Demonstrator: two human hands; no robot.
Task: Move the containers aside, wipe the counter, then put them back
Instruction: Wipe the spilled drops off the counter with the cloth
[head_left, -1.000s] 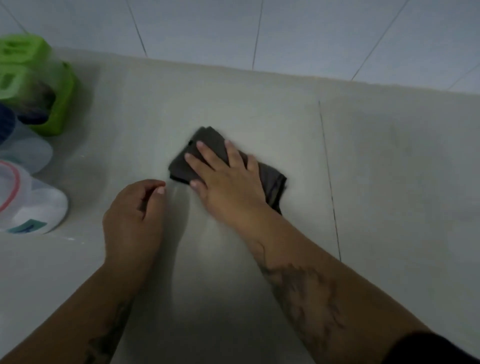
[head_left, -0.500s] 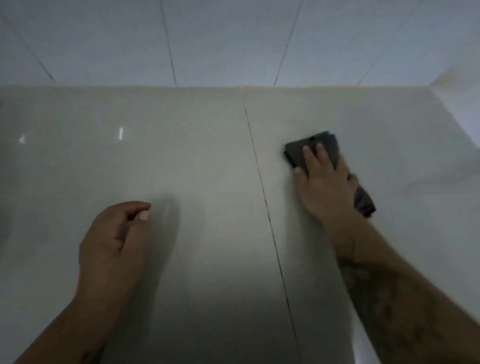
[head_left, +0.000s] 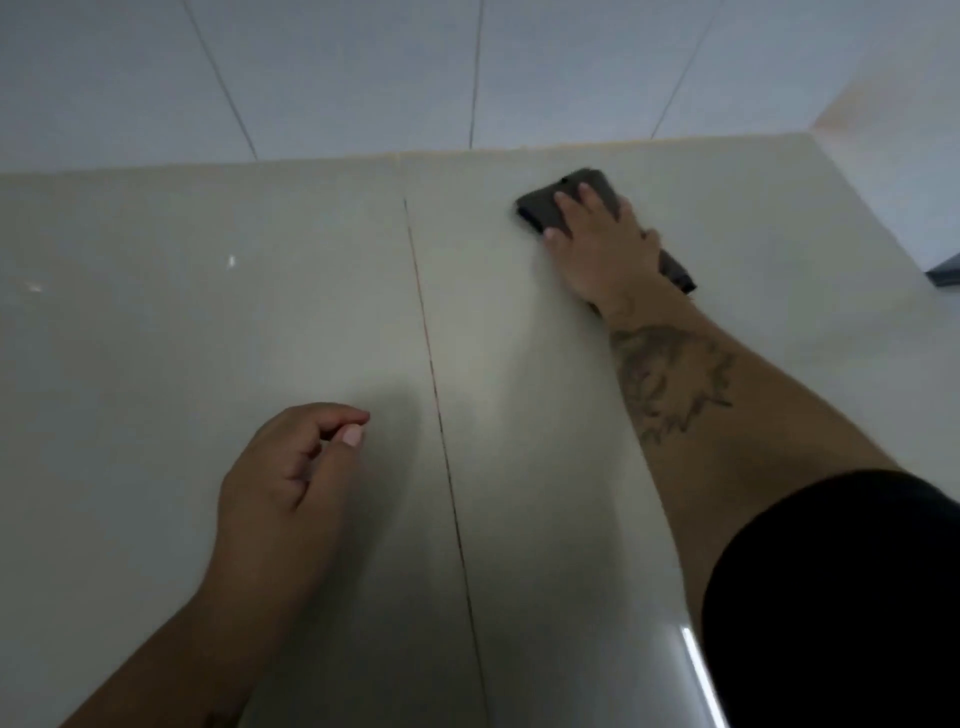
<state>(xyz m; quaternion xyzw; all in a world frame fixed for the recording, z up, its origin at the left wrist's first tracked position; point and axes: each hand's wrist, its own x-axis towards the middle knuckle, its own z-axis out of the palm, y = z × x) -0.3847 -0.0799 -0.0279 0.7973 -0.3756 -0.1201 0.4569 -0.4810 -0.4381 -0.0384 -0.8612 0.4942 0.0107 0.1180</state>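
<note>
Dark folded cloth (head_left: 550, 208) slid right under right hand (head_left: 602, 249).

Dark grey folded cloth (head_left: 545, 210), lying flat on the pale glossy counter (head_left: 249, 322), close to its back edge, near the right corner.

Bare right hand (head_left: 602, 249) flat and reaching forward; bare left hand (head_left: 285, 478) idle and loosely curled.

The right hand lies palm down, fingers straight and pointing forward, pressing a dark grey folded cloth (head_left: 545, 208) that shows beyond the fingertips and behind the heel of the palm. The tattooed right forearm (head_left: 670, 379) runs out nearly straight from a black short sleeve (head_left: 831, 597). The left hand sits nearer the body, well apart from the right, knuckles up, thumb tip beside the forefinger, holding nothing.
</note>
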